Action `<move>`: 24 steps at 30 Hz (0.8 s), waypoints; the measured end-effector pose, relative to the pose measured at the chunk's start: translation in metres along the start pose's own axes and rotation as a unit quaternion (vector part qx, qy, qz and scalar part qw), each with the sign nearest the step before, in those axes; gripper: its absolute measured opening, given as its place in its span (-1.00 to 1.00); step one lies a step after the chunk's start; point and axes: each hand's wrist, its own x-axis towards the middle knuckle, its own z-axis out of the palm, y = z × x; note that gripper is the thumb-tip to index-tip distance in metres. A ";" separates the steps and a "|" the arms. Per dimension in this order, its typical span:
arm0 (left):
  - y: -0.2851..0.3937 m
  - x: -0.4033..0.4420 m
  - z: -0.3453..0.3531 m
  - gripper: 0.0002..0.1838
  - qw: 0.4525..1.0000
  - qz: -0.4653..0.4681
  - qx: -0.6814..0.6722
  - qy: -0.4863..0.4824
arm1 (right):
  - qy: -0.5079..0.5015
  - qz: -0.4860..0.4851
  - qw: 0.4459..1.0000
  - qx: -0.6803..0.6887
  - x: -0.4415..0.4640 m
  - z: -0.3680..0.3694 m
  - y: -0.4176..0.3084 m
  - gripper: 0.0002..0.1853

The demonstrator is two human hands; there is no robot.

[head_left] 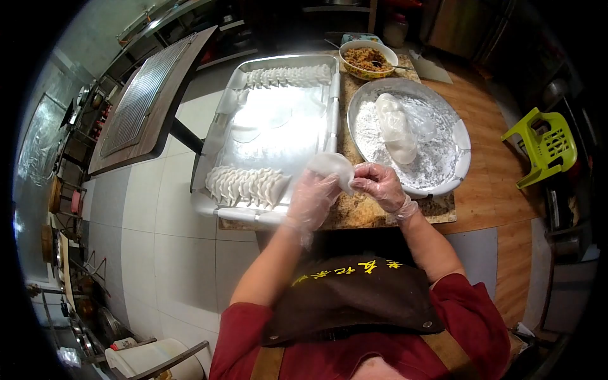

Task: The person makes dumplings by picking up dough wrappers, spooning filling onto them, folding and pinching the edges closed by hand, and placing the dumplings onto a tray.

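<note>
A thin round white dough wrapper (330, 165) rests over the fingers of my left hand (313, 199), which is closed on it. My right hand (384, 189) pinches at the wrapper's right edge with thumb and fingers. Clear plastic gloves cover both hands. Left of my hands lies a large metal tray (278, 136) with rows of folded white dumplings (244, 185) at its near end and more dumplings (288, 76) along its far end. To the right, a wide metal basin (465, 136) holds white flour (373, 130) and pale dough (396, 130) partly under clear plastic.
A bowl (354, 71) of brown filling (367, 59) with a spoon stands behind the basin on the stone-patterned table (361, 212). A green plastic stool (548, 145) is on the floor at right. A dark wooden table (155, 95) with a ribbed panel stands at left.
</note>
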 end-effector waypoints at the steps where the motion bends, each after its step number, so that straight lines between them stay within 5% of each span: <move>1: 0.002 -0.004 0.006 -0.57 0.999 0.028 0.041 0.022 | -0.002 -0.028 0.998 -0.054 0.001 0.001 0.000 -0.81; 9: -0.001 -0.005 0.007 -0.63 0.999 0.029 -0.017 -0.011 | -0.002 -0.011 0.989 -0.145 0.001 -0.003 0.006 -0.77; 16: 0.010 -0.010 0.013 -0.74 0.996 0.021 0.021 -0.088 | -0.015 0.021 0.999 -0.042 -0.001 -0.015 -0.008 -0.74; 24: 0.003 -0.008 0.013 -0.66 0.997 -0.013 0.078 -0.001 | -0.051 0.009 0.994 -0.095 0.005 -0.014 -0.011 -0.79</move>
